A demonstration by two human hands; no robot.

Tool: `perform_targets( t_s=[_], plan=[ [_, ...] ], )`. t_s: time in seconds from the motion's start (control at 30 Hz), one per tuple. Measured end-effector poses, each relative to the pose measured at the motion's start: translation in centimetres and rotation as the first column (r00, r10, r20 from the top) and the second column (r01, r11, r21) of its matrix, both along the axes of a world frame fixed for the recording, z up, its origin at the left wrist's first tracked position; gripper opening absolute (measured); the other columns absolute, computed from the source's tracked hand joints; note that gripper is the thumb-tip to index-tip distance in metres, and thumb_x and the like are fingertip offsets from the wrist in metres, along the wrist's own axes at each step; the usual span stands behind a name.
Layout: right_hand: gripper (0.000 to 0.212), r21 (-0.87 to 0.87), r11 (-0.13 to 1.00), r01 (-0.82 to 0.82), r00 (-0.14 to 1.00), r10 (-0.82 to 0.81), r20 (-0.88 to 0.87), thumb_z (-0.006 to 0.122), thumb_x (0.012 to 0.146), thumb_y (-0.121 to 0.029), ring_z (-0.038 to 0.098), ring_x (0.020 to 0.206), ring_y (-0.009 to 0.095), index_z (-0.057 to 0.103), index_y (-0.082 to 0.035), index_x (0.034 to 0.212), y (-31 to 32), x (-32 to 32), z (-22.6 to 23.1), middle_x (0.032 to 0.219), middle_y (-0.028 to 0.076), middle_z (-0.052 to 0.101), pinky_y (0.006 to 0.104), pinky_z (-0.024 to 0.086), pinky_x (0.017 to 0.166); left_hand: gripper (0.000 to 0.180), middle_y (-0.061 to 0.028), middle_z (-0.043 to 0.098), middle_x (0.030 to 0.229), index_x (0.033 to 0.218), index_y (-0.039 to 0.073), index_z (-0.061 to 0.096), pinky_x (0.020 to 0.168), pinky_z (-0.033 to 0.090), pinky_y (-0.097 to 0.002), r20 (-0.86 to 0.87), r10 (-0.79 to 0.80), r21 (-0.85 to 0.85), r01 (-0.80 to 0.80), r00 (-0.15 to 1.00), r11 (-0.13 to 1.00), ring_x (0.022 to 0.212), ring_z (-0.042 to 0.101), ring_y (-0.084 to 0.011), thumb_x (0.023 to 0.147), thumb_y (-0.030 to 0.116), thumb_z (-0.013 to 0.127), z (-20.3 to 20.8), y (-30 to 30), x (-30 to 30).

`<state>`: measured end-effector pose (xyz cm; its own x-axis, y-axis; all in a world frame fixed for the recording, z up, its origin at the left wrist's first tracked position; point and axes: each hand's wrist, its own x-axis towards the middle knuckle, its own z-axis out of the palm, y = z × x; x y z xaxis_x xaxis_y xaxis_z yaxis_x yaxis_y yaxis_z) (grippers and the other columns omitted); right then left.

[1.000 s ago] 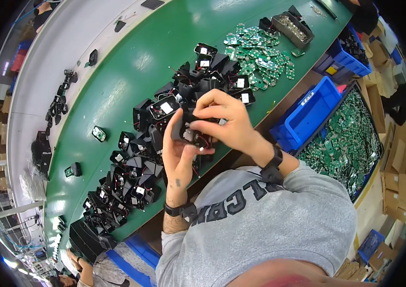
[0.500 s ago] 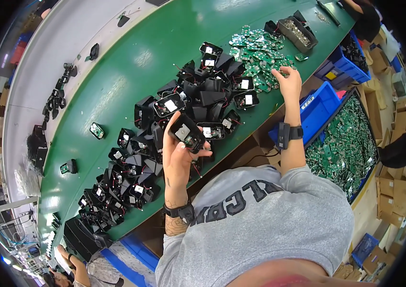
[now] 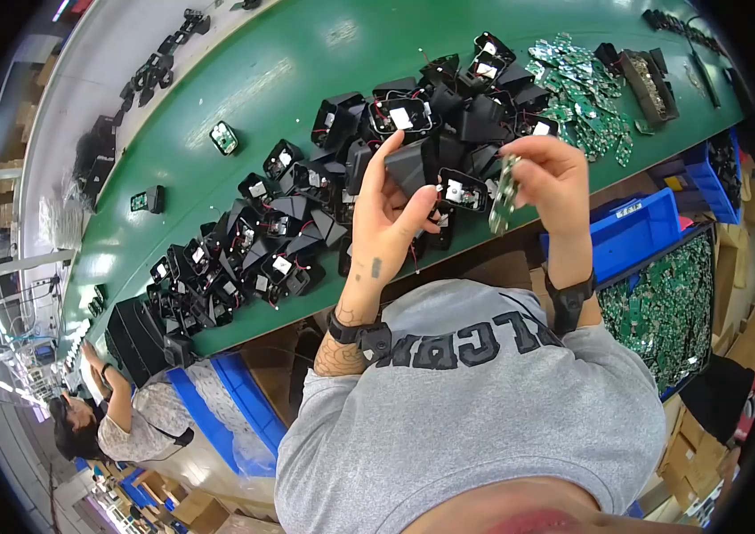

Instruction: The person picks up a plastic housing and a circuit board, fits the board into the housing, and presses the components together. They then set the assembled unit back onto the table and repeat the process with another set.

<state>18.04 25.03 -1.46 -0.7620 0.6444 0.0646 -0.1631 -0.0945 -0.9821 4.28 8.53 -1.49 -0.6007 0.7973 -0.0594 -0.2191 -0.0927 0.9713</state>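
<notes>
My left hand (image 3: 386, 218) is raised over the near side of a heap of black plastic housings (image 3: 293, 218). It grips a dark housing (image 3: 408, 166) between forefinger and thumb, with a small white connector at the thumb tip. The inside of this housing is mostly turned out of sight. To its right, my right hand (image 3: 555, 182) pinches green circuit boards (image 3: 504, 196) between thumb and fingers; they hang nearly edge-on, and how many there are is unclear. Below them, an open housing (image 3: 462, 191) with a white part inside lies on the heap.
A pile of green circuit boards (image 3: 582, 98) covers the far right of the green table (image 3: 306, 53), beside a dark box of small parts (image 3: 649, 84). Blue bins (image 3: 626, 227) and a board-filled crate (image 3: 662, 303) stand right. A co-worker (image 3: 141, 414) is at lower left.
My right hand has come back from the board pile with green boards in its fingers. The housing in my left hand has tilted. The whole view has turned, shifting the table.
</notes>
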Motion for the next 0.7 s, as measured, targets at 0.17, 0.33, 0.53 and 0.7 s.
perform_targets(
  t_s=[0.17, 0.33, 0.53, 0.7],
  plan=[
    [0.016, 0.025, 0.997, -0.075, 0.997, 0.075, 0.01, 0.063, 0.081, 0.0, 0.055, 0.048, 0.006, 0.068, 0.003, 0.095, -1.6, -2.9, 1.6, 0.069, 0.003, 0.064, 0.016, 0.038, 0.041, 0.069, -0.0115, 0.056, 0.112, 0.143, 0.004, 0.028, 0.064, 0.055, -0.0237, -0.043, -0.034, -0.031, 0.032, 0.999, 0.999, 0.09, 0.061, -0.0139, 0.084, 0.005, 0.064, 0.4, -0.6, 0.0],
    [0.017, 0.018, 0.99, -0.138, 0.99, 0.138, 0.012, 0.065, 0.082, -0.002, 0.057, 0.05, 0.005, 0.069, 0.002, 0.097, -2.0, -4.0, 1.2, 0.071, 0.004, 0.066, 0.0158, 0.038, 0.042, 0.068, -0.0124, 0.057, 0.112, 0.143, 0.004, 0.028, 0.064, 0.055, -0.0241, -0.059, -0.017, -0.03, 0.015, 0.998, 0.999, 0.088, 0.061, -0.0135, 0.084, 0.005, 0.063, 0.7, -0.9, 0.1],
    [0.017, -0.005, 0.986, -0.167, 0.985, 0.167, 0.033, 0.066, 0.081, -0.001, 0.057, 0.051, 0.005, 0.069, 0.001, 0.097, -2.0, -4.3, 0.8, 0.071, 0.004, 0.066, 0.0158, 0.039, 0.043, 0.067, -0.0124, 0.057, 0.111, 0.143, 0.003, 0.028, 0.065, 0.056, -0.0246, -0.108, -0.006, 0.001, 0.006, 0.994, 1.0, 0.088, 0.062, -0.0141, 0.085, 0.005, 0.062, 0.3, -1.0, -0.1],
    [0.017, 0.096, 0.982, -0.165, 0.986, 0.165, 0.001, 0.066, 0.08, 0.002, 0.06, 0.063, 0.006, 0.069, 0.001, 0.096, -2.5, -4.3, 0.4, 0.079, 0.003, 0.066, 0.0165, 0.044, 0.053, 0.072, -0.0148, 0.053, 0.113, 0.147, 0.009, 0.02, 0.062, 0.056, -0.0264, 0.079, -0.031, 0.027, 0.029, 0.996, 0.999, 0.085, 0.061, -0.016, 0.086, 0.002, 0.057, 1.0, -1.0, 0.0]
  ],
)
